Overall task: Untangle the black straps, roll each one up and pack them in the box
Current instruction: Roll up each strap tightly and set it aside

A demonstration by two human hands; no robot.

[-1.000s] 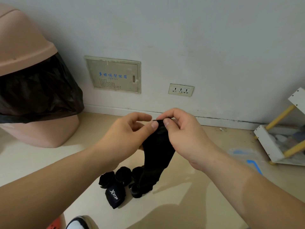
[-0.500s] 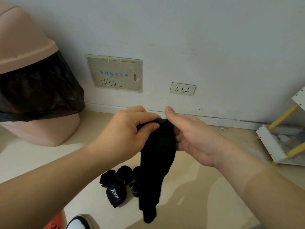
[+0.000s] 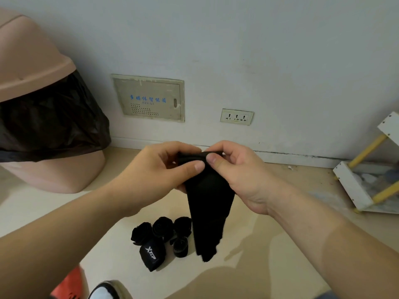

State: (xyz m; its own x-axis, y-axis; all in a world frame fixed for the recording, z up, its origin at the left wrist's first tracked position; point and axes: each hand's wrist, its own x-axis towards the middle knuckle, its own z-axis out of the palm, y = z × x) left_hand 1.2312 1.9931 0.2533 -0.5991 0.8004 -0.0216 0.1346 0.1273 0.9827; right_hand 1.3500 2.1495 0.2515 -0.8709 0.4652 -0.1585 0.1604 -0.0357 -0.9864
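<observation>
A wide black strap (image 3: pixel 208 203) hangs in front of me, its lower end just above the floor. My left hand (image 3: pixel 157 169) pinches its top edge between thumb and fingers. My right hand (image 3: pixel 237 169) pinches the same edge right beside it, so the thumbs nearly touch. On the floor below lie several rolled black straps (image 3: pixel 162 229) and a black piece with white "XTEP" lettering (image 3: pixel 151 254). No box is in view.
A pink swing-lid bin with a black liner (image 3: pixel 43 117) stands at the left. The wall carries a beige panel (image 3: pixel 149 98) and a socket (image 3: pixel 236 117). A white and yellow rack (image 3: pixel 367 169) sits at the right. A shoe toe (image 3: pixel 103 291) shows at the bottom.
Both hands regripped the strap's top edge: the right hand opened behind it, then pinched again. The strap's lower end rose off the pile and now hangs free.
</observation>
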